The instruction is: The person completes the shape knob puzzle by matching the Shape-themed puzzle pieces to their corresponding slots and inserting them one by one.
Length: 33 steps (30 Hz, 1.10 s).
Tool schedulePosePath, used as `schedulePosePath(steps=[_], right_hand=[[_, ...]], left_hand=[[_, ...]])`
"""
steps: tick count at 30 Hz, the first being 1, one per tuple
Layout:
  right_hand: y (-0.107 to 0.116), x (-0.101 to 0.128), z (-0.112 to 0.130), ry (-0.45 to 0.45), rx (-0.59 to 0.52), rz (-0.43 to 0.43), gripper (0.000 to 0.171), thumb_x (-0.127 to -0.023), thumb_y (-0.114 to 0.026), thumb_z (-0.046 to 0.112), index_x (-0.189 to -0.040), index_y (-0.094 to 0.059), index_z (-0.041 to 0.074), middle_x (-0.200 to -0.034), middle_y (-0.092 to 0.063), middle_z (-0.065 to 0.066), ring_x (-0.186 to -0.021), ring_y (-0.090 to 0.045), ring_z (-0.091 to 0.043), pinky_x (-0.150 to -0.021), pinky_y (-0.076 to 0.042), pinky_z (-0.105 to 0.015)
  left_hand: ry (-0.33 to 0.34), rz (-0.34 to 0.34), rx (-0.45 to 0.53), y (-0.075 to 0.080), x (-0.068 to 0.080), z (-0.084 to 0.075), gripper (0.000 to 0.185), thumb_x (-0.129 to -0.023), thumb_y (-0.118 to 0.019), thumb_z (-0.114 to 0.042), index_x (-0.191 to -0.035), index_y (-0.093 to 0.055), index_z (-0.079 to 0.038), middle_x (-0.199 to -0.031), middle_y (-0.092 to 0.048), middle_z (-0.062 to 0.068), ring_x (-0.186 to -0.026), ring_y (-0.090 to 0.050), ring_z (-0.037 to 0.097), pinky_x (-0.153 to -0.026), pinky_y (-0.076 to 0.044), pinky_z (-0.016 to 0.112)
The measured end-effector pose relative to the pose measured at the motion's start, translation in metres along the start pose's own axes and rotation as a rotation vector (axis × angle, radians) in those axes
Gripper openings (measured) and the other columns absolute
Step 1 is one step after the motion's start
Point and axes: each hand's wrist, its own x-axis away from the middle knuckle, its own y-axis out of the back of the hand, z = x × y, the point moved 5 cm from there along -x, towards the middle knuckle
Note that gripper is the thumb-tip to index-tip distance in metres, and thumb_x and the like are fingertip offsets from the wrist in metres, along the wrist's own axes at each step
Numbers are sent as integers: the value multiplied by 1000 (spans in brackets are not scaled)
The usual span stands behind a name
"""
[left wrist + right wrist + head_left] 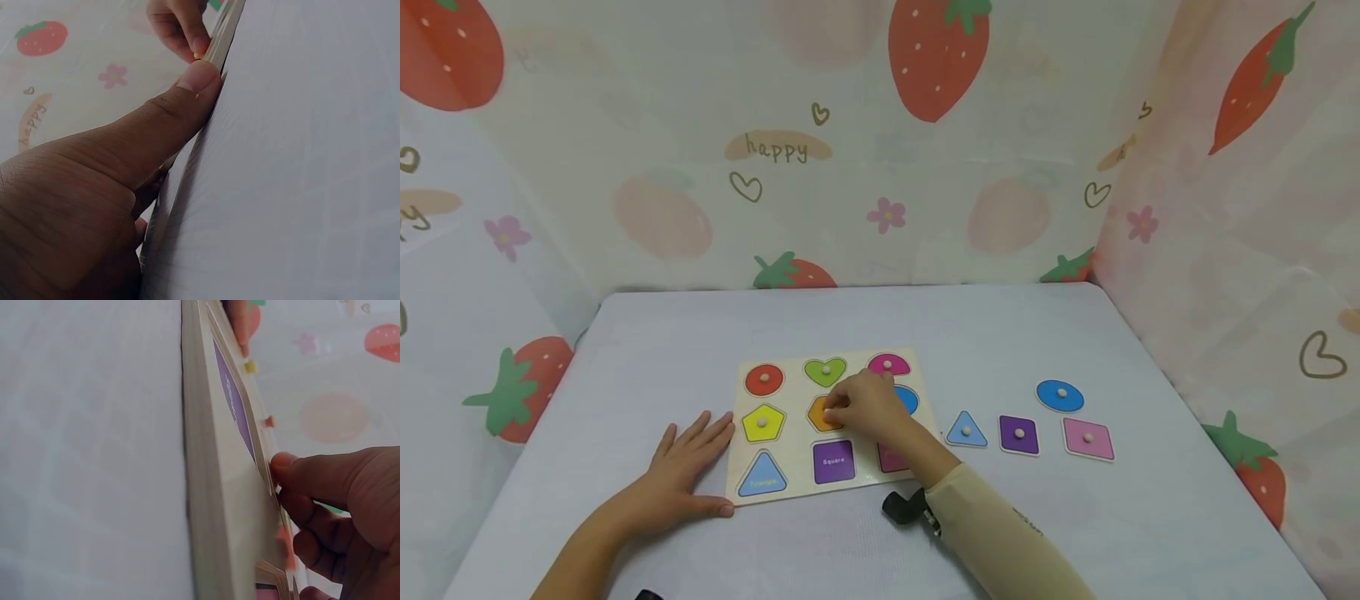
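On the puzzle board (797,450), "Triangle" and "Square" can be read; "happy" marks the cloth (880,167) behind it. Right of the board lie four loose pieces: one blue triangle (966,432), one purple square (1018,434), one pink four-sided piece (1087,438), one blue oval (1060,395). The right hand (872,408), curled over the board's middle, pinches the orange piece (817,414); the left hand (681,475), fingers spread, touches its left edge.

A beige sleeve (1000,533) ends just short of the right hand (868,404), with 1 row of dark lettering (1027,522), too small to read, along it. 1 black rounded device (904,508) juts out beside the sleeve. Well apart from the sleeve are the left hand (688,471), with a short thumbnail (199,75), and its bare forearm (587,542).
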Motion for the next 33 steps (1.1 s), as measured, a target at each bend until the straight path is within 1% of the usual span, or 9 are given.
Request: schedulePosePath(steps=[9, 15, 18, 20, 22, 24, 26, 29, 33], right_hand=[[-1, 0, 0, -21, -4, 14, 11, -89, -81, 33, -97, -83, 26, -76, -69, 21, -96, -58, -9, -119, -24, -64], [10, 0, 6, -27, 29, 5, 18, -87, -83, 34, -103, -83, 25, -81, -70, 19, -99, -57, -12, -119, -25, -63], [18, 1, 10, -16, 40, -7, 20, -86, -84, 35, -104, -82, 25, -81, -70, 18, -97, -55, -12, -112, -33, -55], [24, 1, 12, 4, 42, -17, 21, -86, -84, 36, -104, -82, 25, -82, -70, 17, -95, -54, -11, -102, -39, -48], [30, 3, 14, 26, 40, -27, 22, -86, -84, 36, -105, -82, 24, -83, -69, 17, -94, -54, -11, -93, -42, -41], [36, 6, 16, 46, 34, -36, 23, -86, -84, 35, -106, -82, 24, -85, -69, 16, -95, -53, -12, -89, -42, -37], [43, 8, 17, 67, 35, -46, 23, -87, -84, 34, -107, -81, 23, -86, -69, 16, -96, -54, -12, -90, -41, -38], [55, 13, 16, 99, 42, -68, 22, -88, -83, 33, -108, -81, 22, -89, -71, 14, -98, -55, -13, -94, -39, -43], [76, 21, 8, 130, 46, -125, 22, -90, -81, 32, -110, -80, 23, -93, -73, 12, -102, -56, -14, -97, -39, -48]], left_hand=[[-13, -4, -11, 0, 1, 1, 118, -70, -82, -67, -161, -32, -10, -170, -24, 10, -157, -4, 43, -121, 14, 65], [7, 8, -10, -1, 0, 0, 118, -71, -81, -68, -162, -31, -11, -171, -23, 10, -157, -3, 42, -121, 15, 65], [14, 11, -15, -1, -1, 0, 118, -70, -81, -68, -162, -31, -12, -171, -23, 10, -157, -3, 42, -121, 15, 66], [13, 11, -14, -1, -2, 0, 118, -70, -81, -68, -162, -31, -12, -170, -23, 10, -157, -4, 43, -120, 15, 66], [10, 10, -11, -1, -2, 0, 118, -70, -81, -68, -162, -31, -12, -170, -24, 11, -157, -4, 43, -120, 15, 66], [4, 6, -8, -1, -2, 1, 118, -70, -81, -67, -162, -32, -12, -170, -24, 11, -157, -5, 43, -120, 15, 66], [-4, 2, -8, -1, -2, 1, 118, -70, -81, -68, -161, -32, -11, -170, -24, 11, -157, -5, 43, -121, 14, 65], [-11, 1, -10, -1, -1, 2, 119, -70, -81, -68, -161, -32, -10, -170, -23, 10, -157, -4, 43, -122, 14, 64], [-4, 4, -10, 0, 0, 0, 119, -70, -81, -69, -161, -31, -10, -170, -23, 10, -157, -4, 43, -122, 15, 63]])
